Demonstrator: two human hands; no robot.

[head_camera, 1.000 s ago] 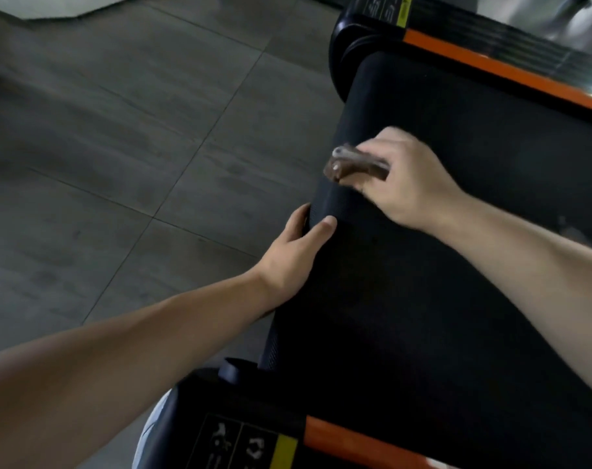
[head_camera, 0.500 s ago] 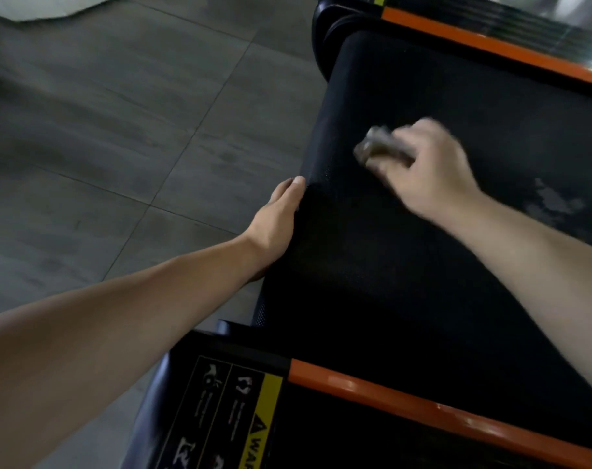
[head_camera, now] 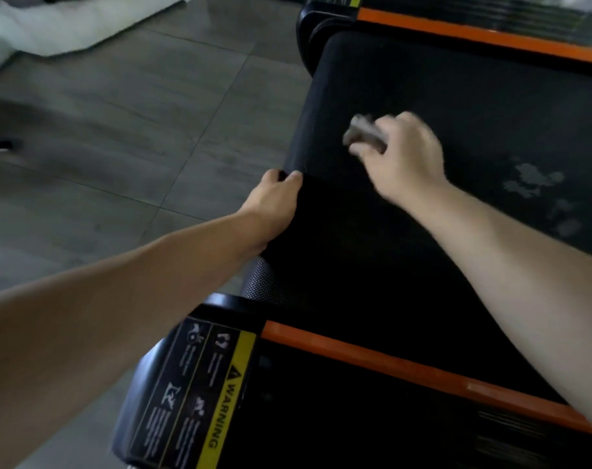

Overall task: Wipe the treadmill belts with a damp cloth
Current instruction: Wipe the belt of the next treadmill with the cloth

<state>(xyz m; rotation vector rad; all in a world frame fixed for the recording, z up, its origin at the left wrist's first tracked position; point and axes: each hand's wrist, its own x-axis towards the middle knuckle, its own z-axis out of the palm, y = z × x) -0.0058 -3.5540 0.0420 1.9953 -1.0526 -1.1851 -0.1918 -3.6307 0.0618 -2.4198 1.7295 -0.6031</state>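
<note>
belt (head_camera: 423,258) surface lies open between the far rail (head_camera: 474,35) and the near rail (head_camera: 389,363), which border its two long sides. right hand (head_camera: 406,157), gripping a cloth (head_camera: 364,133), occupies the belt near the rounded end; its forearm crosses the near half diagonally. left hand (head_camera: 271,204) grips the end edge, blocking that stretch. passage remains toward the pale patches (head_camera: 531,179). tiled floor (head_camera: 118,147) past the belt end is open, with a white object (head_camera: 51,25) at its far corner.
</note>
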